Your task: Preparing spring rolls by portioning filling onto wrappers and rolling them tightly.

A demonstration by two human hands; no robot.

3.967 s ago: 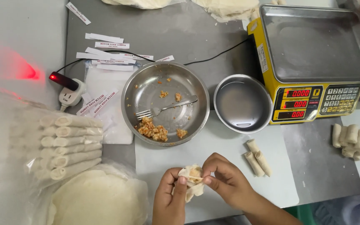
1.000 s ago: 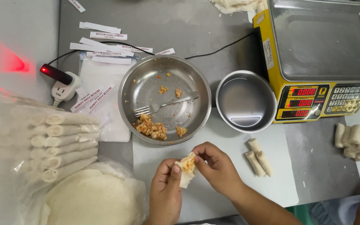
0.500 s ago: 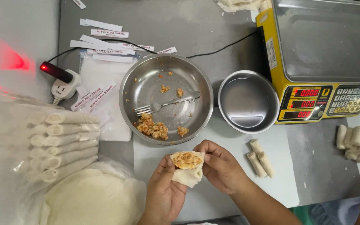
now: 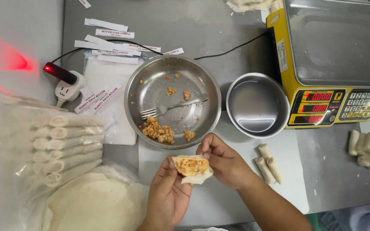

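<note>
Cradling a pale wrapper point(image 4: 195, 174) heaped with orange-brown filling, left hand point(image 4: 166, 197) and right hand point(image 4: 225, 164) each pinch its edges.

2 bare hands point(image 4: 168, 196), forearms unsleeved (no gloves).

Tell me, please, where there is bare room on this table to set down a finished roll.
Free: the white sheet right of the three finished rolls, below the small round pan, and the grey strip towards the roll pile. Crowded: left, around the steel bowl, paper strips, bagged rolls and wrapper stack.
</note>
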